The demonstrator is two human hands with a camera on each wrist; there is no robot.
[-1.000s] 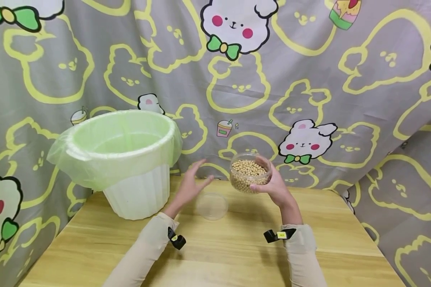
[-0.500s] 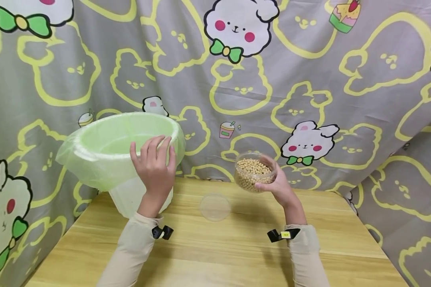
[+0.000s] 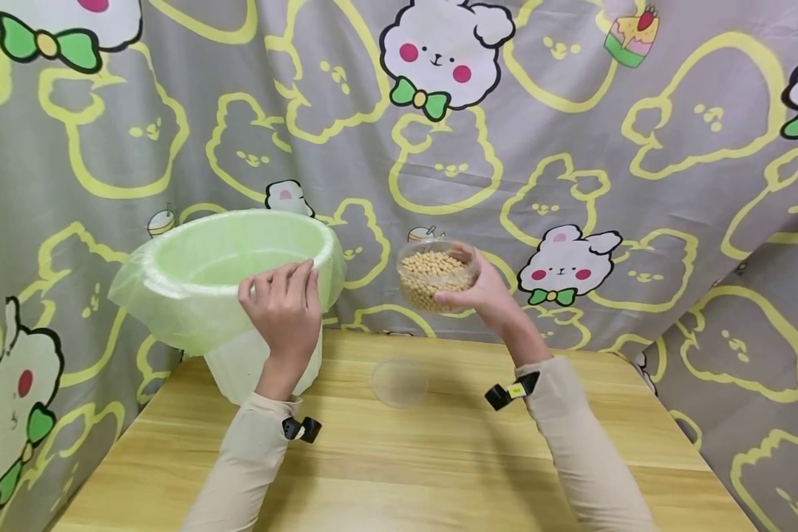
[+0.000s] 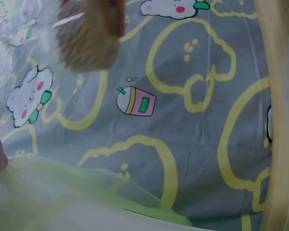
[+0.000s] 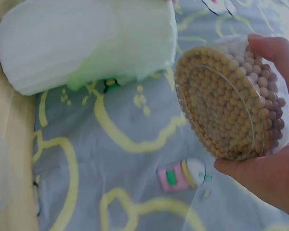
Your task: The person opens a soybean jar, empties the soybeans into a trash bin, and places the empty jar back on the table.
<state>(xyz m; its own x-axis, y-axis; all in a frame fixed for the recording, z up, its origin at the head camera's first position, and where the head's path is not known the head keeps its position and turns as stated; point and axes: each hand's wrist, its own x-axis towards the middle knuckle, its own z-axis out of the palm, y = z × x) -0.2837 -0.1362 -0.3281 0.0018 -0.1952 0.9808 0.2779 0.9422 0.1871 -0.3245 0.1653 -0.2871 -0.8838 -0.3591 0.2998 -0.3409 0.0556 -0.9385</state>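
My right hand [image 3: 482, 292] grips a clear round plastic jar [image 3: 437, 284] from its right side, thumb at the front, and holds it raised above the table. Soybean-like beige beads or beans [image 5: 226, 101] fill much of it. A white trash can [image 3: 266, 369] stands at the left, lined with a light green bag [image 3: 193, 318] folded over its rim. At the near right part of that rim, my left hand [image 3: 284, 310] holds on with its fingers bent over the edge. The jar is apart from the can, to its right.
A clear round lid [image 3: 399, 383] lies flat on the wooden table [image 3: 399, 458], between the two arms. Behind the table hangs a grey curtain [image 3: 346, 162] with cartoon prints. It also closes off both sides.
My left hand has moved left from near the lid onto the trash can's rim. The right hand has lifted the jar and brought it left, nearer the can.
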